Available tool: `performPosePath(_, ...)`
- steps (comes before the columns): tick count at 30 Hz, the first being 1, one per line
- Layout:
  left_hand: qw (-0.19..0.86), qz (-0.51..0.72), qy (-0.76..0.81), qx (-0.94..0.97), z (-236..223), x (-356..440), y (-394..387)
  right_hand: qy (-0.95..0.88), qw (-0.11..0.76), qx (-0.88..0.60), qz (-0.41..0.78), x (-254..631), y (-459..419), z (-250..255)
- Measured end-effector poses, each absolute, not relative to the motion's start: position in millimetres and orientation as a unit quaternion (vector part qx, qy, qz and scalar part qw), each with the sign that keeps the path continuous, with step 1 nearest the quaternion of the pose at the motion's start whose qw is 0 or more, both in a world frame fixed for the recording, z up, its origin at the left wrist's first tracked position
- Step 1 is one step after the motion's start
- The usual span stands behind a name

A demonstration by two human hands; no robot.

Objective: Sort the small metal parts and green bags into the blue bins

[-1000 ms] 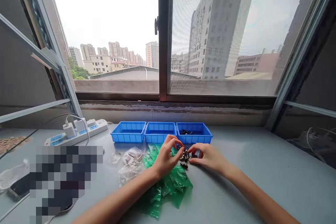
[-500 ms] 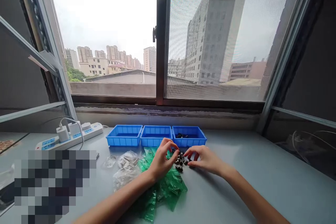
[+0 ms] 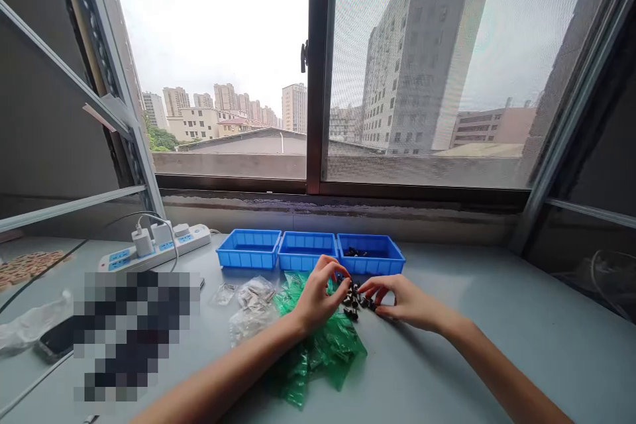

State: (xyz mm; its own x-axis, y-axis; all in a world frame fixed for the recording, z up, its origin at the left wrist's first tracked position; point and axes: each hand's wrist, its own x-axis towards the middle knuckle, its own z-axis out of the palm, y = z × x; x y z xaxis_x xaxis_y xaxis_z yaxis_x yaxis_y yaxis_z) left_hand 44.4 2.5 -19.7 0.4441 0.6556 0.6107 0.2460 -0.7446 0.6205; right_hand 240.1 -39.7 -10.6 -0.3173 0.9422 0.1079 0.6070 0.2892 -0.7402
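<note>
Working over small dark parts (image 3: 350, 313), which lie between both hands' fingertips. Left hand (image 3: 316, 296): thumb and index curved, tips close, can't tell if pinching 1 part. Right hand (image 3: 411, 302): thumb and index apart at pile's right edge. Green bags (image 3: 344, 339) below left fingers, clear bags (image 3: 254, 298) left of them. 3 blue bins (image 3: 248, 259) beyond fingertips, rightmost holding dark pieces (image 3: 354, 252).

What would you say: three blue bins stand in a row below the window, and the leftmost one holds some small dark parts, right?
Not quite: the rightmost bin holds the small dark parts, as the head view shows. Three blue bins do stand in a row below the window.
</note>
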Motion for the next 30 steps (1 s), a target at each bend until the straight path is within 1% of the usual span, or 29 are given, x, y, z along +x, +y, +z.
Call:
performPosePath(4,0.231,0.443,0.278,0.820,-20.3,44.4,3.1,-0.747,0.224,-0.590,0.207,240.9,-40.7,-7.0)
performPosePath(6,0.233,0.443,0.280,0.820,-20.6,44.3,3.3,-0.740,0.197,-0.617,0.178,240.7,-41.9,-4.1)
performPosePath(9,0.233,0.444,0.280,0.819,-20.7,44.3,3.2,-0.741,0.187,-0.620,0.176,239.5,-43.5,-1.7)
performPosePath(14,0.228,0.450,0.273,0.819,-20.9,43.8,3.5,-0.750,0.195,-0.609,0.168,239.9,-42.3,-3.4)
performPosePath(16,0.227,0.450,0.271,0.820,-21.3,43.7,4.0,-0.748,0.216,-0.608,0.157,240.4,-41.1,-3.2)
performPosePath(21,0.235,0.442,0.257,0.827,-22.6,43.9,5.3,-0.733,0.324,-0.590,0.098,233.0,-41.1,-1.1)
performPosePath(23,0.239,0.436,0.253,0.830,-23.6,44.2,5.6,-0.734,0.355,-0.575,0.074,227.0,-43.1,-1.2)
performPosePath(30,0.256,0.442,0.231,0.828,-28.1,46.7,5.0,-0.744,0.414,-0.520,0.072,217.4,-49.8,-6.8)
